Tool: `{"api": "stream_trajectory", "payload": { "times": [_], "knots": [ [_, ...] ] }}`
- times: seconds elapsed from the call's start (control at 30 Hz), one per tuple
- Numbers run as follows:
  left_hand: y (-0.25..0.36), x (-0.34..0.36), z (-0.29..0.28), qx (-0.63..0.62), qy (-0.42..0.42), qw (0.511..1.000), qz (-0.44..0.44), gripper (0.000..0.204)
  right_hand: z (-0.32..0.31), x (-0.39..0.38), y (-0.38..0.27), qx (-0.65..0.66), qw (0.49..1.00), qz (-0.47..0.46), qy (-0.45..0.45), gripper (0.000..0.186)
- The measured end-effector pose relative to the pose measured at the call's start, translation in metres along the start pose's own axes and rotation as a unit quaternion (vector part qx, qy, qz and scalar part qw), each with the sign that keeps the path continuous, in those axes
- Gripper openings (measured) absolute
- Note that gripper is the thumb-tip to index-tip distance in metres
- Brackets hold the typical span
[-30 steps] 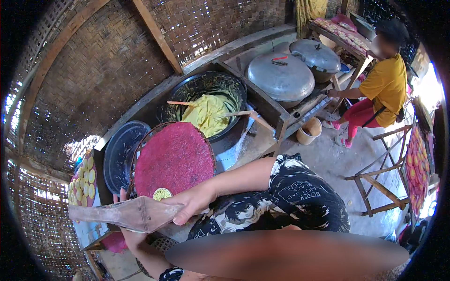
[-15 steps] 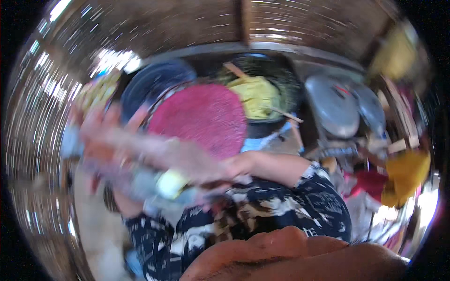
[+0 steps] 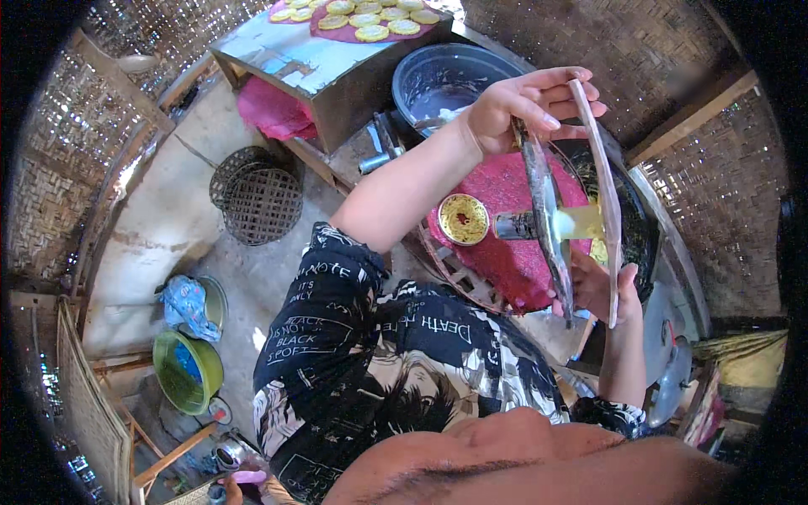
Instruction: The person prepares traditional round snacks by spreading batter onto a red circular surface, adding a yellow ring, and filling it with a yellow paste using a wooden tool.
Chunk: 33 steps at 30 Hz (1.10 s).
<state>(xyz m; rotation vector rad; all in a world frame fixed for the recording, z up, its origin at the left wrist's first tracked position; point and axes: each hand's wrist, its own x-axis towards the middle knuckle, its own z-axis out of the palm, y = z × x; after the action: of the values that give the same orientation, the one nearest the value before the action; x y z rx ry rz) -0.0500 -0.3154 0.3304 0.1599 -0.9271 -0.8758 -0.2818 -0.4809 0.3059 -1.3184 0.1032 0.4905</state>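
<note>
In both my hands is a wooden press point(image 3: 609, 240) made of two long, narrow slats standing apart. A short metal cylinder point(image 3: 515, 225) sticks out from the left slat, and a pale yellow cylinder point(image 3: 577, 223) bridges the gap between them. My left hand point(image 3: 534, 105) is at the slats' upper ends, fingers partly spread around them. Lower down, my right hand point(image 3: 596, 289) grips the slats, its thumb on the right one. Beside the metal cylinder, a round yellow-smeared piece with a pale rim point(image 3: 463, 220) appears over the bright pink sheet point(image 3: 526, 273).
Behind my left hand stands a dark blue tub point(image 3: 438, 63) with whitish residue. Several yellow rounds point(image 3: 370, 32) lie on pink sheets atop a box-like stand point(image 3: 337, 71). Woven baskets point(image 3: 263, 206) and a green basin point(image 3: 181, 370) are at left; a dark pan point(image 3: 635, 210) is at right.
My view has swung left. My hands, blurred low over the left side earlier, are now raised at the right of the view, with the press clearly visible between them.
</note>
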Motion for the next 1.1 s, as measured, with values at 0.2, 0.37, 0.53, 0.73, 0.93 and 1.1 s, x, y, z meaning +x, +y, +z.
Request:
{"api": "stream_trajectory", "payload": {
  "times": [0.2,0.37,0.53,0.73,0.93,1.1],
  "knots": [
    [-0.021,-0.014,-0.043,-0.120,0.072,0.990,-0.019,0.031,-0.012,0.004,0.005,0.038,0.997,0.065,0.000,0.102],
    [-0.043,-0.023,-0.061,-0.180,0.131,0.975,-0.020,0.042,-0.021,0.000,0.001,0.006,0.992,0.126,-0.002,0.100],
    [-0.050,-0.021,-0.067,-0.196,0.147,0.969,-0.007,0.043,-0.018,-0.002,-0.002,-0.014,0.992,0.119,0.034,0.098],
    [-0.059,-0.029,-0.069,-0.227,0.162,0.960,0.001,0.042,-0.039,-0.017,0.014,-0.039,0.985,0.145,0.082,0.094],
    [-0.067,-0.042,-0.076,-0.233,0.186,0.954,0.014,0.040,-0.029,-0.012,0.007,-0.021,0.981,0.163,0.104,0.086],
    [-0.068,-0.050,-0.067,-0.240,0.210,0.947,0.034,0.039,-0.032,-0.013,0.010,-0.009,0.980,0.163,0.111,0.078]
  ]
}}
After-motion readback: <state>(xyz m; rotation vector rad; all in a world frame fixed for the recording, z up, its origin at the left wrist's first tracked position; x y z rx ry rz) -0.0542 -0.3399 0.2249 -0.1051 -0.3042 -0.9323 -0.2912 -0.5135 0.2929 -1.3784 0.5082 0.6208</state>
